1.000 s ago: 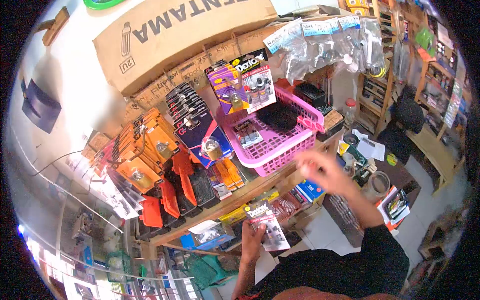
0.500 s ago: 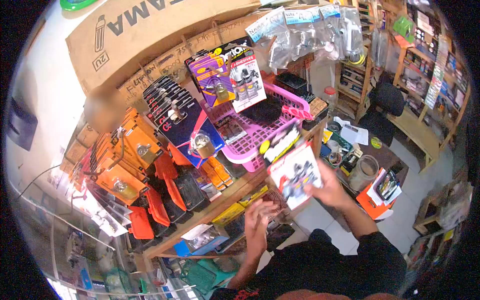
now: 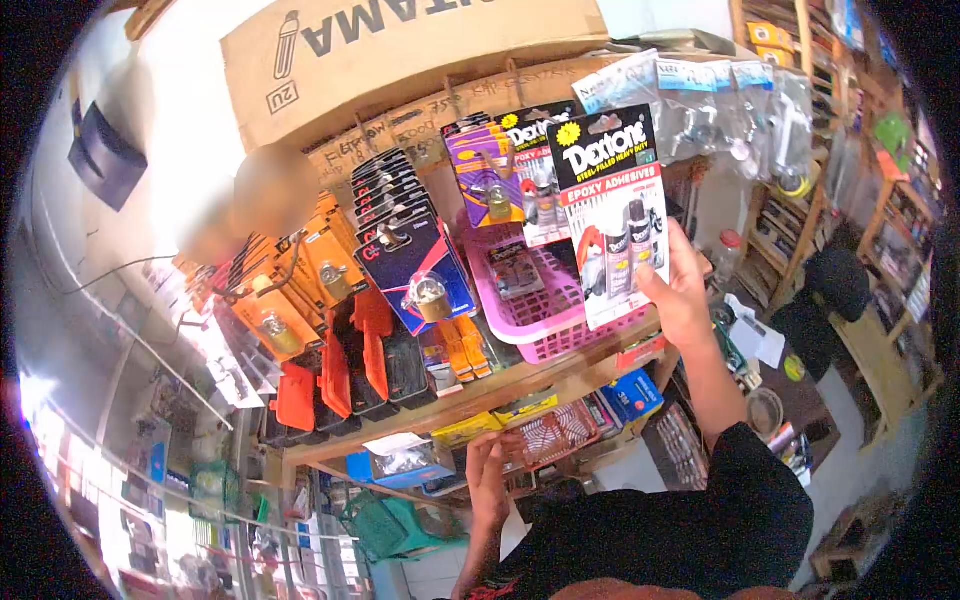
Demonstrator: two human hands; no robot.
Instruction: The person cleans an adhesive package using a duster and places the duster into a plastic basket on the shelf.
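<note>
My right hand [image 3: 685, 295] grips the right edge of an epoxy adhesive pack [image 3: 618, 230], thumb across its front. The card reads "Dextone" and shows two tubes on a white and red panel. It is upright in front of a pink plastic basket [image 3: 545, 335], hiding part of it. Behind the pack, a similar epoxy pack [image 3: 543, 200] hangs beside purple-carded padlocks [image 3: 490, 180]. My left hand [image 3: 487, 478] is low by the shelf under the counter, near a reddish woven basket [image 3: 560, 435]. Its fingers are loosely bent and somewhat apart, with nothing visible in them.
Blue-carded padlocks [image 3: 425, 275] and orange-carded padlocks [image 3: 270, 325] hang on the left, above orange-lidded black boxes [image 3: 335, 385]. Bagged taps [image 3: 700, 110] hang at upper right. A wooden counter edge [image 3: 400, 425] crosses below. A cluttered desk [image 3: 800, 400] stands at right.
My right hand has raised the epoxy pack and turned it upright, facing me. My left hand has moved slightly left and down, apart from the pack. The camera view has shifted.
</note>
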